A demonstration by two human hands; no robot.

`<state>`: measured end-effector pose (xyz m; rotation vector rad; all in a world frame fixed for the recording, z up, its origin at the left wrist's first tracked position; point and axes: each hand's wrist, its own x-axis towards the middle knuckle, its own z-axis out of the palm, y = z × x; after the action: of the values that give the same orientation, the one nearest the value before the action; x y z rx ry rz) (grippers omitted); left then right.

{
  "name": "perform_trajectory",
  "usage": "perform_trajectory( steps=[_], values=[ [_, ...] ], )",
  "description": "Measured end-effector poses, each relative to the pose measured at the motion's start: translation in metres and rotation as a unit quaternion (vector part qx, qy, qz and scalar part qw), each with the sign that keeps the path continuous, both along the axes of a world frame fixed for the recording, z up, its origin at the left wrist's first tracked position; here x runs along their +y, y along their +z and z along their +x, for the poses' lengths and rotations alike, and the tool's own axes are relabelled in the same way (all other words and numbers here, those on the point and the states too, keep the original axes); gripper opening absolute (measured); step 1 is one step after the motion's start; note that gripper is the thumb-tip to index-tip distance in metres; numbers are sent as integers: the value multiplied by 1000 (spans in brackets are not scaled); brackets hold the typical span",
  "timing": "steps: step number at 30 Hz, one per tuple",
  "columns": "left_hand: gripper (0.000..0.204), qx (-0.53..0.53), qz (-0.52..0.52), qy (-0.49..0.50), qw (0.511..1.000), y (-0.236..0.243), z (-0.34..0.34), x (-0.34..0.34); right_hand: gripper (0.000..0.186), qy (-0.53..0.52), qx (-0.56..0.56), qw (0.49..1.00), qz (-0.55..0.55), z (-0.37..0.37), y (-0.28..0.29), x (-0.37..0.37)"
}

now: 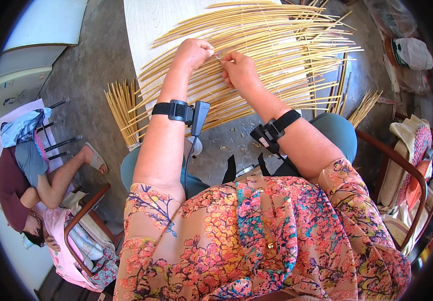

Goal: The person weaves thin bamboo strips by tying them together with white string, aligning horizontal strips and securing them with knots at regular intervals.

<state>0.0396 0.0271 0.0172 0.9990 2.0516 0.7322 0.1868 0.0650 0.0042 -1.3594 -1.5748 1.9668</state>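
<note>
A mat of thin yellow-brown reed sticks [256,65], crossed by rows of fine stitching, lies spread over a white board. Above its left part, my left hand [194,53] is closed in a pinch. My right hand [240,72] sits just to the right and slightly nearer, also pinching. Between the fingertips runs a short length of thin pale thread [217,56], which both hands seem to grip. Its ends are too small to make out. On both forearms I wear black straps with small devices.
Bundles of loose sticks stand left [121,110] and right [365,108] of the board [143,30]. Thread scraps and stick bits litter the grey floor [226,143]. A wooden armchair [412,170] stands at the right. Another person [20,185] sits at the far left.
</note>
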Motion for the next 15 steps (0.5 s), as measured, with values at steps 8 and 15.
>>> perform_trajectory(
  steps=[8,15],
  values=[
    [13,12,11,-21,1000,-8,-3,-2,11,5,-15,999,29,-3,0,1],
    [16,8,12,-19,1000,-9,2,-3,10,-11,-23,999,20,-7,4,2]
  ],
)
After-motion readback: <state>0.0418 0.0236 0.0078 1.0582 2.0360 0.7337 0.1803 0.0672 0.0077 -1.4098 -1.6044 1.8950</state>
